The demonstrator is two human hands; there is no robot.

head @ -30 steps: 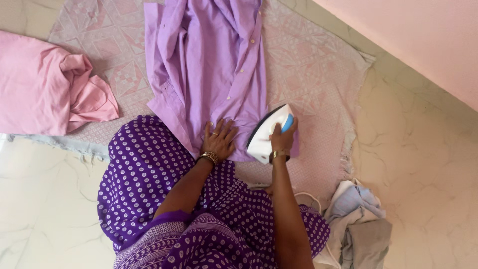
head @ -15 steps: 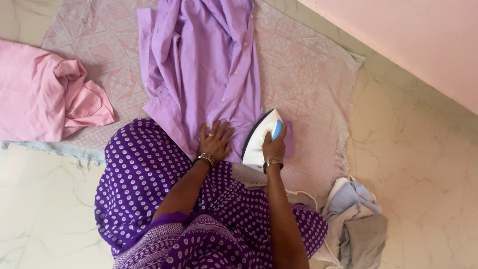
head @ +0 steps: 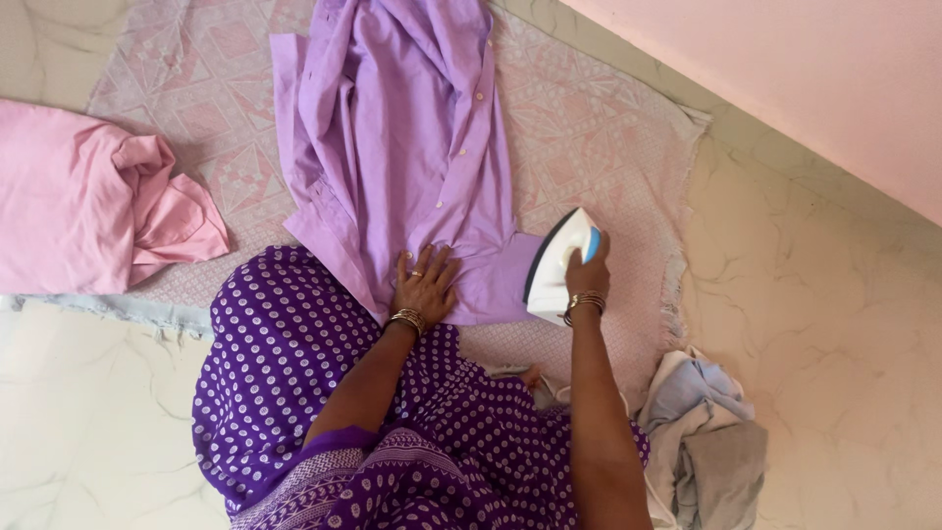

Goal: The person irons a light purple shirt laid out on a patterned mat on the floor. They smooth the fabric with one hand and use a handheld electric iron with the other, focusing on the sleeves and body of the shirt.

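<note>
1. The lilac shirt (head: 402,147) lies spread on a pink patterned cloth (head: 608,128) on the floor, its lower hem nearest the person. It looks light, soft and quick to wrinkle or slide, so it probably needs pinning flat close to the part being pressed.
2. The left hand (head: 424,287) lies flat on the hem, fingers spread, holding the fabric down.
3. The right hand (head: 587,273) is wrapped round the blue handle of a white iron (head: 557,265) at the shirt's right corner. The iron looks rigid and fairly heavy; the handle is the only safe hold.
4. Open cloth lies right of the iron before the frayed edge; a cord trails near the knee.
5. A pink garment (head: 88,206) lies well left, and a grey-blue clothes heap (head: 706,442) sits on the marble floor (head: 834,294) to the right.
</note>
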